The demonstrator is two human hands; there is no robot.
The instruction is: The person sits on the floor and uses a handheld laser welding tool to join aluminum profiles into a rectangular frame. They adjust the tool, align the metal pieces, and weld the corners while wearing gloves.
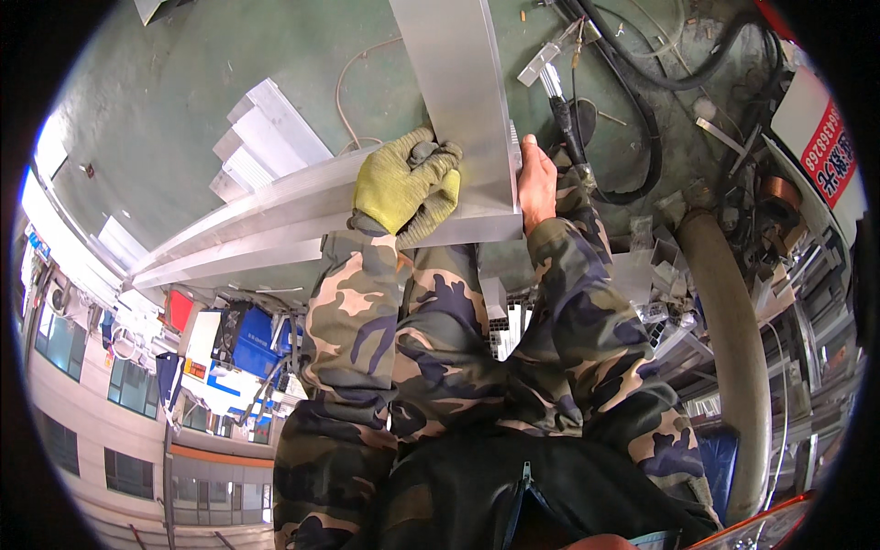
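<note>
Two long silver sheet-metal channels meet in a corner in front of me. The upright channel (458,73) runs away from me, and the side channel (257,215) stretches off to the left. My left hand (403,183), in a yellow-green glove with grey fingertips, is at the inner corner with its fingers curled and pinched together. Whatever lies between those fingertips is hidden. Bare, my right hand (535,183) grips the right edge of the upright channel close to the corner. Its thumb points up along the edge, and the other fingers are mostly out of sight.
A welding torch (564,115) with thick black cable (653,156) lies right of the channels. Stacked metal pieces (266,137) rest on the green floor at left. A fat beige hose (729,339) and metal scraps (655,284) are at right; a blue box (255,344) stands lower left.
</note>
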